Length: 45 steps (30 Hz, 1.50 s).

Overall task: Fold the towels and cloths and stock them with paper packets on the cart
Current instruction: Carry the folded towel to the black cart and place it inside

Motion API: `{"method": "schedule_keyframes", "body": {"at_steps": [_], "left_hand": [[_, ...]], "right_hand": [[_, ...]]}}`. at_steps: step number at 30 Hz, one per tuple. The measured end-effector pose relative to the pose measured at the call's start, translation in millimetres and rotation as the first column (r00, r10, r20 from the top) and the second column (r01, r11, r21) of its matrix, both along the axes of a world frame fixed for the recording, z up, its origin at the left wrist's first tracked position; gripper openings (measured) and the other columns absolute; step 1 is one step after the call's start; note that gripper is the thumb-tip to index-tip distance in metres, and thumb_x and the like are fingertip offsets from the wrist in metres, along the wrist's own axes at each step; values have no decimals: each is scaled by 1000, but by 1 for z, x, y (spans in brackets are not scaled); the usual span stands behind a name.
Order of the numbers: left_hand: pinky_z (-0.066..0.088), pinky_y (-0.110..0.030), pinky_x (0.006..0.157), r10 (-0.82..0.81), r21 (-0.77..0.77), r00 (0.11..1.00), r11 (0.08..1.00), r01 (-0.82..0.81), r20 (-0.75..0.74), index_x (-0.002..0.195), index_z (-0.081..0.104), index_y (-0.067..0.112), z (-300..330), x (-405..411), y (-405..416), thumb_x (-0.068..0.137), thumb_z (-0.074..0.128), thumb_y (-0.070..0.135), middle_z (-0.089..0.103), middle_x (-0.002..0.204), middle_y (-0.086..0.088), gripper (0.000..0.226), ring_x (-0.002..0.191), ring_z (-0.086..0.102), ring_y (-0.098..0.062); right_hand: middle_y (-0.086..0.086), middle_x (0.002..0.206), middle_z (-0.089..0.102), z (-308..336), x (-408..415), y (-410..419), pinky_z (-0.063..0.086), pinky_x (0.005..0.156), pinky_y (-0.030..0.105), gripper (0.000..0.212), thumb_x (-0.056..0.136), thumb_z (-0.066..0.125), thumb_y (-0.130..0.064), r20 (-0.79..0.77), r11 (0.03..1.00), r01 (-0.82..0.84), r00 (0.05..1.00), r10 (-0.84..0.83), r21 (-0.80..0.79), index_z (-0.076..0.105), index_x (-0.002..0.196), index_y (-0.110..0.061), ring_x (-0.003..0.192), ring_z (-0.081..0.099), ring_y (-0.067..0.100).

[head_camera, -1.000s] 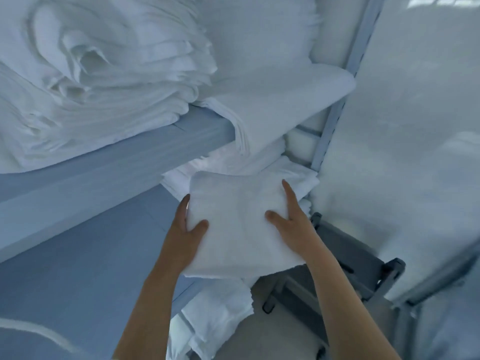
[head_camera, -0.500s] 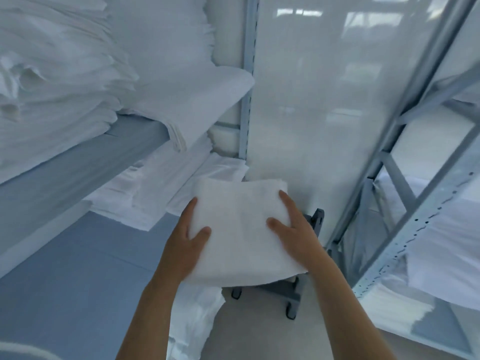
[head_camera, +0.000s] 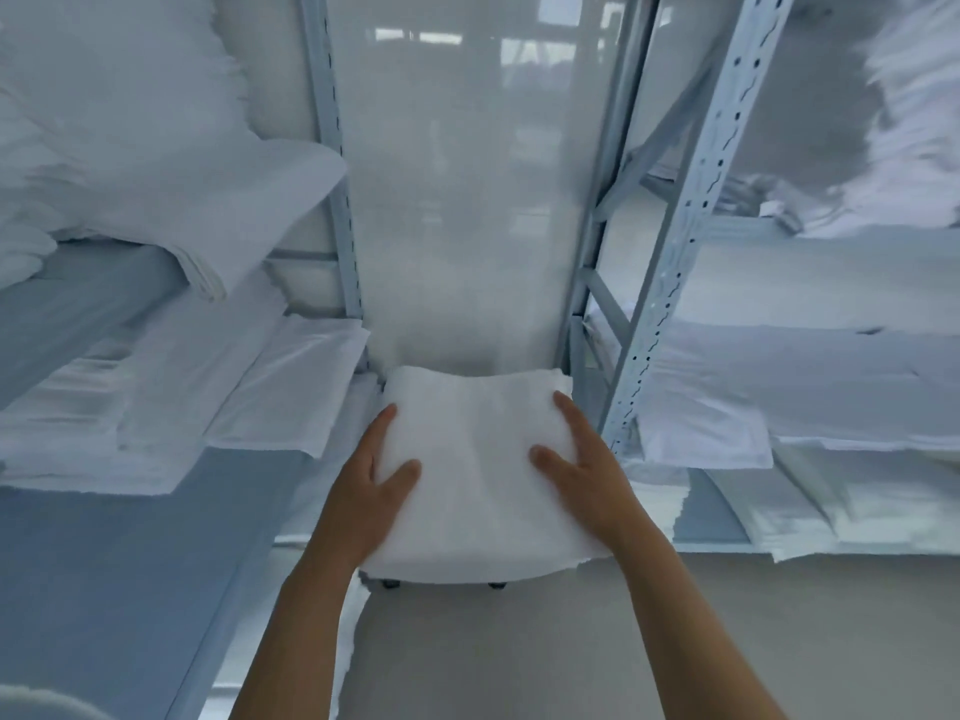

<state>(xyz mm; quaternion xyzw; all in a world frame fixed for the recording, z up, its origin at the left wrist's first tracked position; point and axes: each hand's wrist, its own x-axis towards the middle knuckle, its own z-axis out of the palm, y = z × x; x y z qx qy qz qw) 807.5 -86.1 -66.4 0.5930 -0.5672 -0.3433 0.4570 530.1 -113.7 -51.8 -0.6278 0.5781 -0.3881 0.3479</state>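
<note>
1. left hand point(head_camera: 375, 480) grips folded towel point(head_camera: 480, 470) at its left edge, thumb on top, other fingers hidden under it.
2. right hand point(head_camera: 582, 467) grips right edge the same way.
3. towel held level between two shelving racks point(head_camera: 670, 283), above floor.

A: What are you holding?

B: One folded white towel point(head_camera: 478, 475), thick terry, roughly square, lying flat and level in front of me. My left hand point(head_camera: 371, 491) grips its left edge and my right hand point(head_camera: 582, 475) its right edge, thumbs on top, other fingers hidden beneath.

A: Condition?

B: Folded in several layers. Far edge looks even, near edge sags a little and is slightly ragged at the right corner. It's at centre frame, above the pale floor.
</note>
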Motion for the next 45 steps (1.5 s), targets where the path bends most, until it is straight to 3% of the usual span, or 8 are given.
{"method": "schedule_keyframes", "body": {"at_steps": [15, 19, 23, 27, 30, 33, 40, 45], "left_hand": [[43, -24, 91, -278, -16, 959, 960, 278, -59, 148, 30, 65, 15, -209, -52, 98, 64, 35, 39, 148, 25, 68, 118, 51, 2], [39, -13, 82, -307, -27, 949, 952, 306, -67, 145, 31, 68, 17, -262, -68, 97, 65, 33, 40, 145, 29, 68, 115, 50, 10], [41, -13, 83, -337, -21, 939, 942, 336, -67, 144, 32, 70, 14, -306, -79, 98, 65, 33, 42, 145, 29, 68, 114, 50, 12], [41, -12, 83, -409, -12, 911, 913, 409, -51, 141, 30, 74, 9, -344, -89, 99, 63, 35, 41, 145, 31, 67, 112, 48, 16], [46, -28, 105, -482, -3, 875, 876, 482, -40, 146, 30, 69, 7, -368, -100, 100, 63, 33, 38, 154, 26, 67, 131, 49, 0], [38, -41, 118, -554, 4, 832, 832, 554, -23, 147, 30, 68, 10, -386, -118, 101, 63, 33, 36, 158, 23, 66, 141, 43, -9], [41, -18, 86, -721, -10, 693, 693, 721, 29, 141, 29, 74, 25, -426, -154, 98, 63, 36, 37, 137, 47, 67, 119, 47, 11], [44, -28, 92, -833, -25, 550, 550, 835, 62, 148, 30, 65, 30, -463, -159, 98, 64, 34, 41, 145, 35, 68, 125, 49, -2]], "right_hand": [[-27, 145, 45, 19, -205, 24, 42, 102, 23, 71, 97, 70, -37, 34, 959, 276, 961, -275, -57, 32, 154, -54, 130, 51, 6], [-20, 150, 48, 22, -254, 18, 45, 111, 36, 71, 96, 70, -36, 36, 949, 312, 950, -310, -53, 33, 154, -54, 130, 54, 10], [-27, 146, 44, 17, -295, 17, 41, 106, 28, 72, 96, 71, -37, 27, 934, 352, 936, -351, -58, 32, 154, -54, 129, 50, 4], [-25, 147, 45, 7, -330, 22, 42, 112, 34, 73, 96, 71, -39, 29, 914, 402, 915, -401, -43, 30, 154, -55, 132, 51, 7], [-22, 145, 49, 2, -348, 27, 46, 111, 35, 72, 95, 71, -39, 61, 884, 467, 883, -466, -11, 31, 153, -58, 128, 55, 6], [-27, 137, 50, 1, -358, 29, 44, 96, 15, 71, 96, 71, -37, 83, 845, 534, 844, -531, -22, 33, 152, -57, 113, 54, -15], [-21, 147, 50, 10, -363, 50, 44, 105, 26, 72, 96, 70, -39, 111, 706, 707, 705, -700, -41, 31, 153, -58, 129, 53, 6], [-18, 146, 52, 10, -363, 83, 42, 101, 24, 72, 95, 73, -36, 127, 550, 834, 550, -825, -43, 34, 153, -56, 126, 54, 5]]}}
